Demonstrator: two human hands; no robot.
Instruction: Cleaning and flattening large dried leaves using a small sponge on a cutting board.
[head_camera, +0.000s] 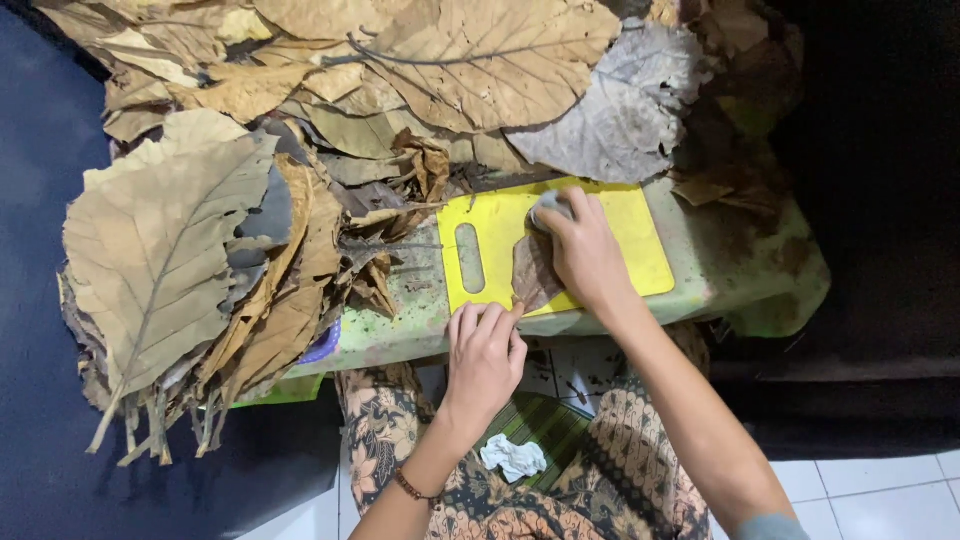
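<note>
HIDDEN: your right hand (585, 255) covers most of the grey pad (549, 205) and part of the brown leaf piece (533, 275) | POSE: right hand curled around the pad, pressing on the leaf on the yellow cutting board (640, 240); left hand (485, 355) fingers bent, pinning the leaf's near edge at the green counter (730, 265) rim | dry leaf pile (300, 130) heaped left.

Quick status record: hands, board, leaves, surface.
left hand: pins the edge of a brown leaf piece
right hand: presses a grey cloth onto that piece
board: yellow, slotted, under the piece
leaves: dry pile, left and behind the board
surface: green stool, stained
lap: crumpled white rag
</note>
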